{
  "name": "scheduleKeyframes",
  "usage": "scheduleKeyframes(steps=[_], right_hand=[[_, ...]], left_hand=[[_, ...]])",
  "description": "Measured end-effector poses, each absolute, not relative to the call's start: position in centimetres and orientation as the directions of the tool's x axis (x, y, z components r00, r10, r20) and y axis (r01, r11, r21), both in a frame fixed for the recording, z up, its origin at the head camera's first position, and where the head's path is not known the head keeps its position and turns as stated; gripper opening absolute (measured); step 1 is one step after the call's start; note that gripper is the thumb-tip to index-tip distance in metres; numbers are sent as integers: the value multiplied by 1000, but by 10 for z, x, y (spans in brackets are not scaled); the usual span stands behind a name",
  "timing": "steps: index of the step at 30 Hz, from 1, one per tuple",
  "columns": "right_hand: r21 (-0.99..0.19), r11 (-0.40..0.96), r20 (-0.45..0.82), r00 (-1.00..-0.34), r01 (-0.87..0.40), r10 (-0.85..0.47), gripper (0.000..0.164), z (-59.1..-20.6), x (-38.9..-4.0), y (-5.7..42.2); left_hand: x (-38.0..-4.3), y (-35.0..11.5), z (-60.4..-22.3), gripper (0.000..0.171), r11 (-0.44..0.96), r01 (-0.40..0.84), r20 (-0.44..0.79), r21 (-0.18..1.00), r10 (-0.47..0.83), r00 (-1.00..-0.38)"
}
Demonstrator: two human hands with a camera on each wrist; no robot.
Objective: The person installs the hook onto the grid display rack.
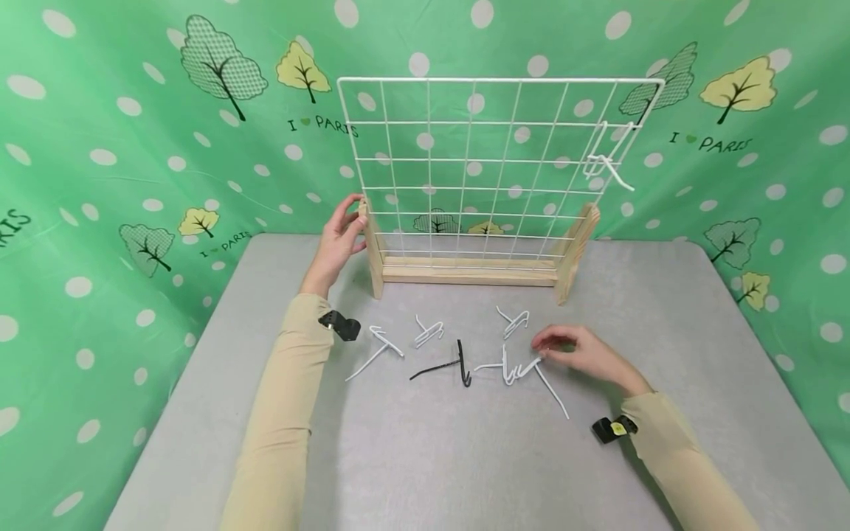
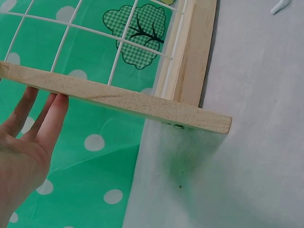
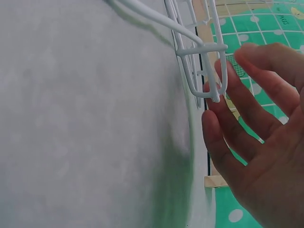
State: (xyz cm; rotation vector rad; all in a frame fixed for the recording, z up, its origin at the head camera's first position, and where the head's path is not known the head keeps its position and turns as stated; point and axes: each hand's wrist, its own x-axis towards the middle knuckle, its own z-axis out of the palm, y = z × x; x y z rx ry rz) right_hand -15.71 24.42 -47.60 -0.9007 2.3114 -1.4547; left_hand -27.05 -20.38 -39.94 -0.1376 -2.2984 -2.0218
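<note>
1. Head view: a white wire grid (image 1: 468, 158) stands upright in a wooden stand (image 1: 468, 279) along the far edge of the counter (image 1: 438, 457). The left hand (image 1: 337, 247) rests against the stand's left upright (image 1: 374, 251). One white hook (image 1: 603, 160) hangs at the grid's upper right. Between the stand and the near side of the counter lie a black hook (image 1: 461, 361), roughly midway between the side edges, and five loose white ones. The rightmost loose hook (image 1: 551, 389) lies right of middle, just beside the right hand (image 1: 587, 358).
2. Left wrist view: left fingers extended, touching the upright's outer side; thumb hidden here.
3. Right wrist view: right hand released, fingers parted and loosely bent beside a white hook's frame; whether the tips touch it, cannot tell.
</note>
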Motion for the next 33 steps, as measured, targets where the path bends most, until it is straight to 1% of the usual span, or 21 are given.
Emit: scheduleKeyframes(steps=[4,20,27,33], right_hand=[[-883,293,96,-752,-367,-652,17,-477,-155,245],[-881,338,19,-738,-332,-675,13,-479,-153,243],[-869,371,20,-773,-327,-634,9,-483,-154,246],[-889,353,36,-812,-293,-582,8,-484,-155,249]], left_hand=[[-270,-204,-399,47,125,121,120,985,18,-993],[-271,-204,-401,50,130,114,113,985,15,-993],[-272,-204,-401,51,126,111,110,986,15,-994],[-271,-204,-400,51,131,112,111,985,13,-994]])
